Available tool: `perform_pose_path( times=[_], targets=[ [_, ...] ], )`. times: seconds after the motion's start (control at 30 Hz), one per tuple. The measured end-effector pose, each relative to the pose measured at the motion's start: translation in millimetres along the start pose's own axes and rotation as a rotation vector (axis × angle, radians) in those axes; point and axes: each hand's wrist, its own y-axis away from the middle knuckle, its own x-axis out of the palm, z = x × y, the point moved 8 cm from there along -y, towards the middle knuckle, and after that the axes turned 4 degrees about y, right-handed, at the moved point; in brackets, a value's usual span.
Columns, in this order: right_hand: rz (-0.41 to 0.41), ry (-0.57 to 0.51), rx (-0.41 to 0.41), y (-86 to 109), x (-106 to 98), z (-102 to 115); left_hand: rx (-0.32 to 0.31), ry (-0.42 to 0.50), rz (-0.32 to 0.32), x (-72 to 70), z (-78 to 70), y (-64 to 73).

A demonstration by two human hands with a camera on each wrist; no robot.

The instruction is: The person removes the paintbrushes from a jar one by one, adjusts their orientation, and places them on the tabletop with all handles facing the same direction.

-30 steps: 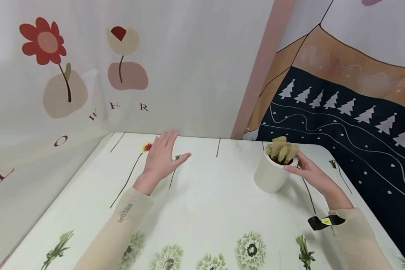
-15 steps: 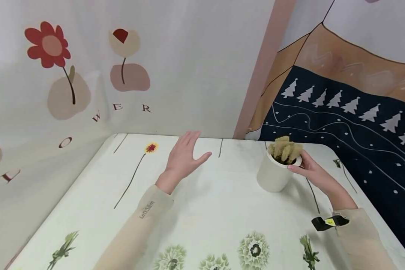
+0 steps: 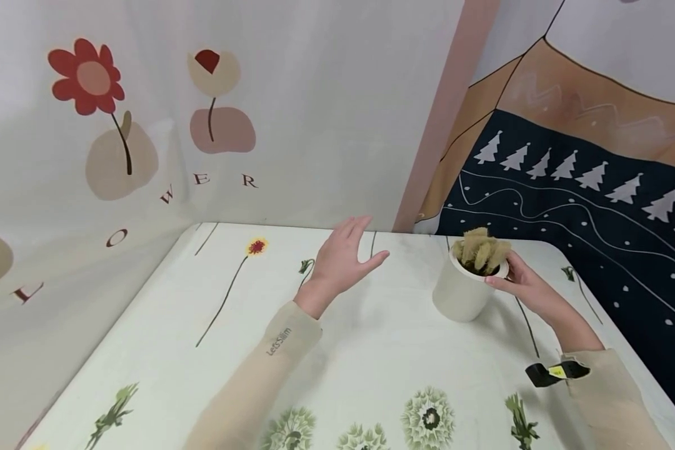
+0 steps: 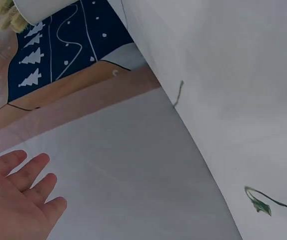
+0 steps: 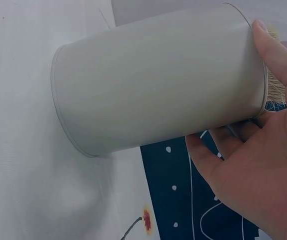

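A white cylindrical pot (image 3: 460,292) stands toward the right rear of the table, filled with fuzzy tan dried grass heads (image 3: 480,249). My right hand (image 3: 531,294) grips it by the rim from the right. In the right wrist view the thumb (image 5: 276,52) lies at the rim of the pot (image 5: 158,80), with the fingers curled on the opposite side. My left hand (image 3: 340,259) is over the table left of the pot, fingers extended and thumb spread, holding nothing. The left wrist view shows its palm (image 4: 13,200) and a corner of the pot (image 4: 43,9).
A white cloth printed with flowers covers the table (image 3: 382,337). Behind it hangs a pale curtain (image 3: 315,125) with printed flowers and letters. On the right is a dark blue cloth (image 3: 585,212) with white trees. A black strap (image 3: 557,372) sits at the right cuff.
My left hand has moved right across the table toward the pot, fingers still extended. The right hand keeps its grip on the pot, and the whole head view has shifted slightly.
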Motion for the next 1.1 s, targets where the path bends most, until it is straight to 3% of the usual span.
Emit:
perform_pose_path(
  times=[0.57,1.1],
  targets=[
    [-0.016,0.010,0.008,2.4,0,1,-0.007,0.117,0.126,24.7,-41.5,-14.6],
    [-0.020,0.021,0.016,2.6,0,1,0.067,0.146,0.149,49.5,-75.0,-24.1]
  ],
)
